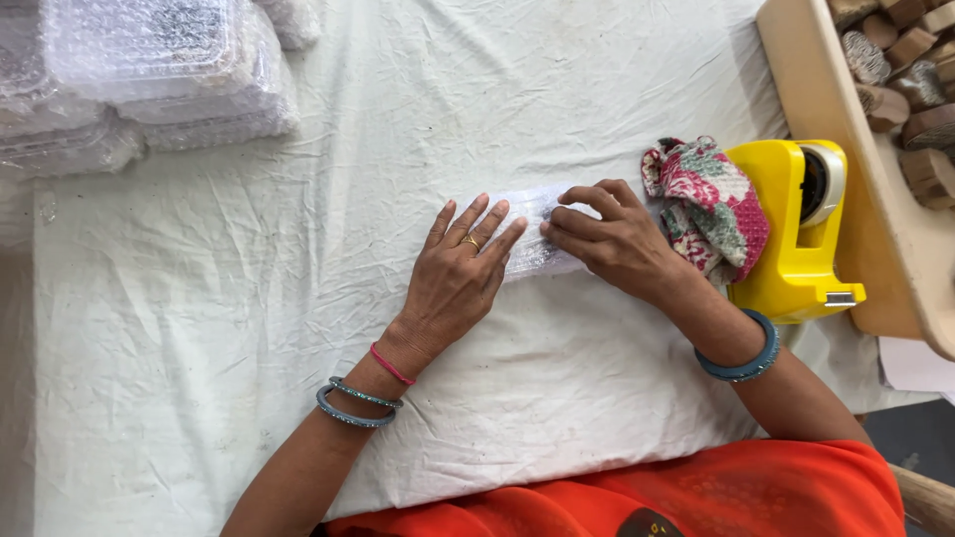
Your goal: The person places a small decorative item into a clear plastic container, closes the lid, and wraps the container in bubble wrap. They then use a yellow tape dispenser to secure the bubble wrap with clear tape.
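A small bundle wrapped in clear bubble wrap (534, 227) lies on the white cloth (249, 328) near the middle of the table. My left hand (460, 273) lies flat on the bundle's left end, fingers stretched out, a ring on one finger. My right hand (609, 242) presses down on its right end with bent fingers. Most of the bundle is hidden under the two hands. What is inside the wrap cannot be made out.
A yellow tape dispenser (796, 234) stands to the right, with a crumpled flowered cloth (708, 204) against it. A beige tray (875, 214) of carved wooden blocks (910, 70) sits at the far right. Stacked bubble-wrapped packets (149, 75) fill the far left corner.
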